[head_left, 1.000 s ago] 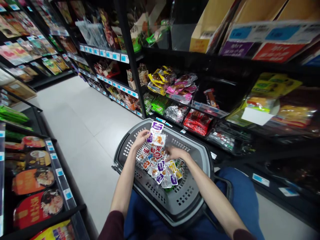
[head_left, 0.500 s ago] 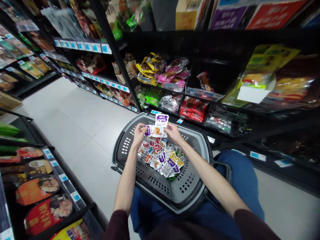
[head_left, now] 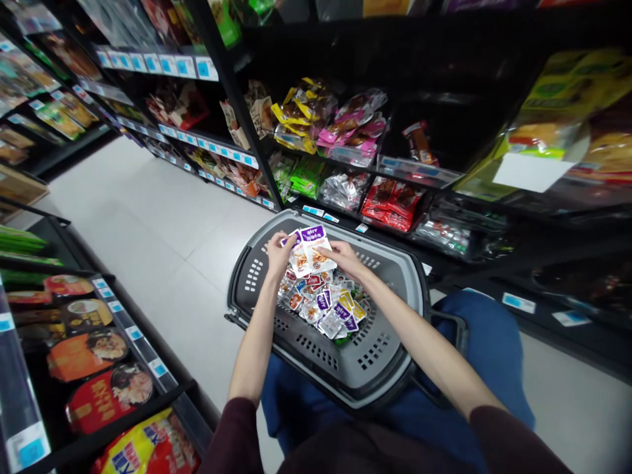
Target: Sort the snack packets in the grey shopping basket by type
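Note:
Two white and purple snack packets are held side by side, upright, over a grey shopping basket. My left hand pinches the left snack packet by its upper left edge. The right snack packet overlaps it slightly and is gripped at its right side by my right hand, thumb across its front. Below them, in the basket, lies a pile of small snack packets in silver, purple, red and yellow. The basket rests on or against my legs in blue trousers.
Shelves in front hold pink packs, yellow packs and red packs. To the left, a low rack carries bowl-shaped packages and a yellow and red bag. Pale floor runs between them.
The left packet has turned from lying sideways to upright and now sits beside the other packet. My right hand has shifted onto the right packet. The view has tilted down slightly.

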The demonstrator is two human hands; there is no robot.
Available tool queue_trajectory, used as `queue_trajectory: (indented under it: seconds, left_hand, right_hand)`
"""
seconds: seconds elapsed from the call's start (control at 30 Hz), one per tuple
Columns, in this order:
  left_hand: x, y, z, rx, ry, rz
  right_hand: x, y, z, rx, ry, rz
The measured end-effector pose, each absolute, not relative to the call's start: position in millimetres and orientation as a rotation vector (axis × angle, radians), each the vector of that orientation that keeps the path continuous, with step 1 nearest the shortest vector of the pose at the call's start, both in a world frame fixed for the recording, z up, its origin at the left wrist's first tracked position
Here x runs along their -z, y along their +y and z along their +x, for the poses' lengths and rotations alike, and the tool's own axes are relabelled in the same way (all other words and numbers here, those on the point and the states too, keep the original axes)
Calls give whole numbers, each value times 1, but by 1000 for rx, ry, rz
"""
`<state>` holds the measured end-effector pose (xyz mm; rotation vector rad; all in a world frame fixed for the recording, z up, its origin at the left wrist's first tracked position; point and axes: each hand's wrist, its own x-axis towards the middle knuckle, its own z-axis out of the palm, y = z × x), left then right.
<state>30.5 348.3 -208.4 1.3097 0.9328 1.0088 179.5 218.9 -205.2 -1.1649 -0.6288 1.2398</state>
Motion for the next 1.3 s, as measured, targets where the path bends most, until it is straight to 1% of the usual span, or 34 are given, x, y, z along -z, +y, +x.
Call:
queue_trajectory:
  seconds: [0.13,0.3,0.4,0.6,0.9,1.3]
  left_hand:
    - [206,342,34,-960,869,1406]
    - [198,335,35,-727,603,1337]
    - [198,334,37,-661,496,1324]
    - [208,337,43,-738,416,1307]
    - [211,346,42,-904,483,1321]
    - [208,345,39,-904,498,1321]
  right_hand:
    - [213,218,178,-1146,-682,-1208]
    - [215,224,183,-941,-600,-1230]
    - [216,226,188,-862,-540,-1214]
    - [216,228,193,-825,-523,-1154]
    - [221,231,201,-703,-472,-1250]
    - [221,230,199,-739,-484,-1253]
